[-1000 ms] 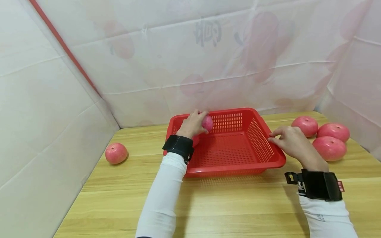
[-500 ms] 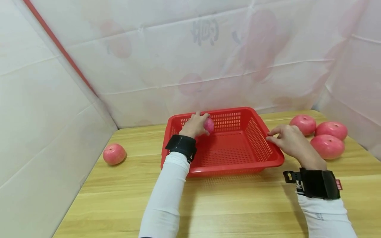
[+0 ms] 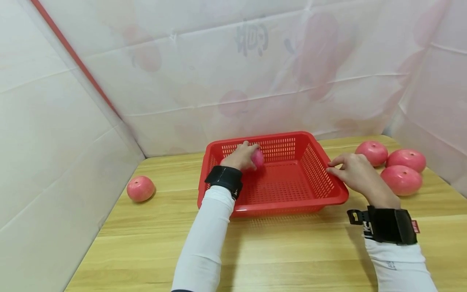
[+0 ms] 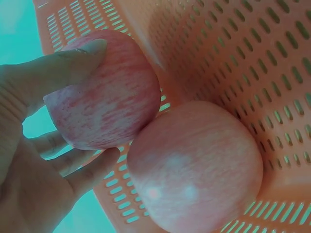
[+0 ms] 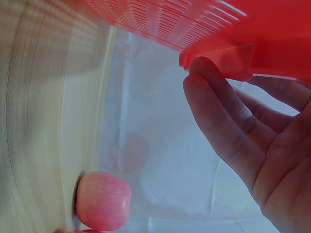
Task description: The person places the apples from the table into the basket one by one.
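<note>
My left hand [image 3: 238, 157] reaches into the red plastic basket [image 3: 284, 206] and grips a pink-red apple [image 3: 258, 158] between thumb and fingers. In the left wrist view this held apple [image 4: 121, 107] is next to a second apple [image 4: 194, 165] in the basket, and the two seem to touch. From the head view the left hand mostly hides that second one. My right hand [image 3: 355, 174] pinches the basket's right rim; in the right wrist view its fingertips [image 5: 201, 73] lie under the rim.
Three apples [image 3: 401, 180] sit grouped on the wooden table [image 3: 284, 255] to the right of my right hand. A single apple [image 3: 140, 188] stands at the left. A pale fabric wall [image 3: 182, 89] rises behind and at both sides.
My left hand has gone slightly right and lower in the basket with the apple in its grip. The right hand keeps its hold on the rim.
</note>
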